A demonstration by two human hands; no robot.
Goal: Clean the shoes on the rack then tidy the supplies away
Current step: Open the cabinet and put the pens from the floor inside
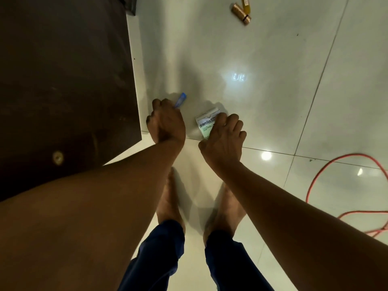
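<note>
I look straight down at a glossy tiled floor. My left hand (165,121) is closed around a thin blue brush or pen-like tool (181,99), whose tip sticks out past my knuckles. My right hand (223,139) grips a small white and green carton (204,123) printed "camlin", held just above the floor. The two hands are close together, a little apart. No shoes or rack show in this view.
A dark brown cabinet panel (63,80) with a white edge fills the left. Gold and yellow cylindrical containers (241,13) lie on the floor at the top. A red cable (327,175) loops at the right. My bare feet (170,202) stand below the hands.
</note>
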